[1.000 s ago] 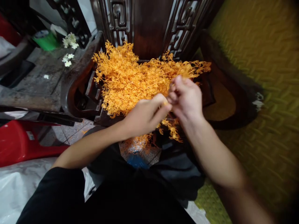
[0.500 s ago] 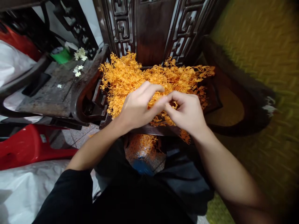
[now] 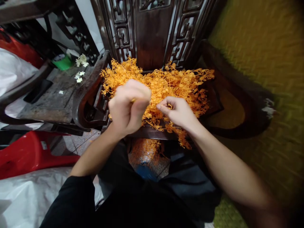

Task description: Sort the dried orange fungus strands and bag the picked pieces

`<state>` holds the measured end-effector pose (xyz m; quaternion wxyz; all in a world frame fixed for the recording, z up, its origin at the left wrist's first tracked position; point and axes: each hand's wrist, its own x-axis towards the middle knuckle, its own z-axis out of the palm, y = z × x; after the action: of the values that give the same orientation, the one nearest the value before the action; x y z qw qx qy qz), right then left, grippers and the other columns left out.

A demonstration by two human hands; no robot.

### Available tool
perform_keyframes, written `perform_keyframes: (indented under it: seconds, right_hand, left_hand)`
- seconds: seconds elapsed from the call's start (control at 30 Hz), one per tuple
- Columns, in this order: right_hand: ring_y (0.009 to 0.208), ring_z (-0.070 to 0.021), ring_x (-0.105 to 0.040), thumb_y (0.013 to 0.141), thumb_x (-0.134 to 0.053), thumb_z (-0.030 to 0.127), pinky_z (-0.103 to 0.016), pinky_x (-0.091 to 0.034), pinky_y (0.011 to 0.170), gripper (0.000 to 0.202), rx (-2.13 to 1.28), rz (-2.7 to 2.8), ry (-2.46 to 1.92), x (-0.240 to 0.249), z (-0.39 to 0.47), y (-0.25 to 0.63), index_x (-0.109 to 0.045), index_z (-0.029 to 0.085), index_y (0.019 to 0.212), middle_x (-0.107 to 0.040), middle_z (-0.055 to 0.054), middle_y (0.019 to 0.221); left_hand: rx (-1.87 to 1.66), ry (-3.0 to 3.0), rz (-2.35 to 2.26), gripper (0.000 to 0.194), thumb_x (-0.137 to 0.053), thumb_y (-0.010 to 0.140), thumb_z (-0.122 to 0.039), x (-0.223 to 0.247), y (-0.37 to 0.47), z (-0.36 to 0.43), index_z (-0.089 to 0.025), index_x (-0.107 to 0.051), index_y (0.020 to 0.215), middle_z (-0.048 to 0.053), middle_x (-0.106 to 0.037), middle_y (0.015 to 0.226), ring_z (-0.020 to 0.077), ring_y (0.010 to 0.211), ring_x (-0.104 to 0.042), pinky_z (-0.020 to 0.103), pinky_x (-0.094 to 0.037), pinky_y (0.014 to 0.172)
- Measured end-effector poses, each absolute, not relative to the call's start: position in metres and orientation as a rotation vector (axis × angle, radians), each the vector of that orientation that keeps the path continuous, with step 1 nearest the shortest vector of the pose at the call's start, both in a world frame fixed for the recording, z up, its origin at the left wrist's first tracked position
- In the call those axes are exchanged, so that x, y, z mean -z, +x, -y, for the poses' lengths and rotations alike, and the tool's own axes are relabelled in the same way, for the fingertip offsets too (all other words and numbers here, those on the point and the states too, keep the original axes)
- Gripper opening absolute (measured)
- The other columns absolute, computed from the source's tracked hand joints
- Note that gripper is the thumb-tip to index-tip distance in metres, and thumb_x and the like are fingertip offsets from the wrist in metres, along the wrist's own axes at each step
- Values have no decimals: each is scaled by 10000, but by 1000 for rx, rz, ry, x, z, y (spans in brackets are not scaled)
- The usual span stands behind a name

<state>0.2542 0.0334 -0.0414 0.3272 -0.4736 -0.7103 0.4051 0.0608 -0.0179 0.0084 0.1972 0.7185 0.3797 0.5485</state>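
Note:
A wide heap of orange, finely branched plastic-looking sprigs point(image 3: 180, 82) covers the seat of a dark carved wooden chair point(image 3: 152, 47). My left hand point(image 3: 129, 106) is curled closed above the left half of the heap, slightly blurred. A speck of orange shows by its thumb, but what the fingers hold is hidden. To its right, my right hand point(image 3: 177, 110) has thumb and forefinger pinched together over the front of the heap. Whatever lies in that pinch is too small to make out. The two hands are apart.
On the left, a second wooden chair point(image 3: 47, 107) bears green tape point(image 3: 63, 62), pale small flowers point(image 3: 82, 60) and a dark flat object point(image 3: 38, 91). A red plastic stool point(image 3: 33, 152) and white sacks point(image 3: 30, 193) lie nearer. Orange bits litter the floor point(image 3: 144, 152) below.
My hands have parted from where they met. The left has moved left and curled from loosely spread fingers into a fist; the right has shifted slightly left, still pinching.

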Motion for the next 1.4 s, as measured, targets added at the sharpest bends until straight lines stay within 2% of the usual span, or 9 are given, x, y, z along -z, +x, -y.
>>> perform_keyframes:
  seconds: [0.1, 0.23, 0.4, 0.6, 0.73, 1.03, 1.17, 1.3, 1.4]
  right_hand:
    - [587, -132, -492, 820, -729, 621, -287, -379, 566, 453, -1388, 1573, -1072, 37, -33, 252, -591, 242, 1028, -583, 31, 715]
    - [727, -199, -614, 879, -430, 828, -339, -487, 603, 605, -1633, 1367, -977, 25, -30, 248, -604, 250, 920, -620, -46, 760]
    - [1000, -274, -668, 882, -530, 679, -422, -575, 799, 483, -1713, 1259, -910, 16, -27, 243, -710, 232, 846, -721, -122, 912]
    - [949, -232, -704, 696, -872, 372, -416, -563, 914, 214, -1667, 1180, -818, 20, -27, 243, -787, 246, 847, -777, -61, 970]
    - [829, -208, -698, 577, -950, 339, -406, -571, 852, 298, -1649, 1093, -886, 26, -29, 246, -812, 245, 824, -780, -50, 873]
    - [634, -148, -592, 630, -917, 240, -343, -516, 662, 205, -1098, 1096, -1030, 43, -61, 266, -819, 226, 810, -707, -14, 710]
    - [679, -142, -638, 625, -943, 295, -348, -564, 745, 262, -1245, 1012, -889, 36, -58, 270, -819, 254, 852, -744, -3, 798]
    - [812, -169, -713, 662, -933, 299, -374, -590, 875, 311, -1350, 1067, -828, 28, -45, 263, -824, 269, 951, -787, -16, 932]
    - [874, -191, -731, 623, -957, 290, -403, -599, 909, 407, -1392, 1093, -789, 27, -40, 257, -821, 276, 1007, -797, -22, 984]
  left_hand:
    - [-1553, 2036, -1101, 186, -460, 1055, -359, -8, 71, 5, -234, -597, 1034, 41, -703, 970, 156, 902, -671, 340, -527, 855]
    - [-1295, 2178, -1154, 238, -471, 1050, -314, 0, 78, -6, -200, -678, 1078, 40, -713, 928, 148, 868, -666, 311, -517, 829]
    - [-1108, 2351, -1322, 300, -708, 913, -439, 13, 75, -5, -198, -692, 1090, 30, -695, 908, 152, 787, -631, 297, -473, 720]
    - [-957, 2621, -1429, 214, -547, 1015, -364, 18, 68, -9, -179, -654, 1003, 44, -675, 880, 151, 718, -591, 304, -399, 624]
    - [-1049, 2777, -1269, 234, -493, 1036, -368, 15, 66, -5, -190, -612, 943, 39, -668, 851, 140, 696, -594, 295, -376, 587]
    - [-1300, 2529, -945, 180, -547, 1001, -345, -4, 73, 19, -204, -586, 896, 37, -681, 835, 142, 780, -647, 293, -489, 715]
    - [-1186, 2083, -1235, 150, -506, 961, -225, 9, 79, 1, -174, -647, 972, 27, -706, 833, 122, 691, -612, 282, -484, 684]
    - [-1057, 1801, -1363, 367, -480, 912, -169, 24, 79, -15, -193, -680, 1218, 0, -726, 859, 94, 538, -489, 272, -416, 572]
    - [-1053, 1817, -1321, 283, -505, 958, -277, 26, 81, -18, -198, -730, 1111, 15, -737, 931, 111, 653, -556, 279, -445, 657]
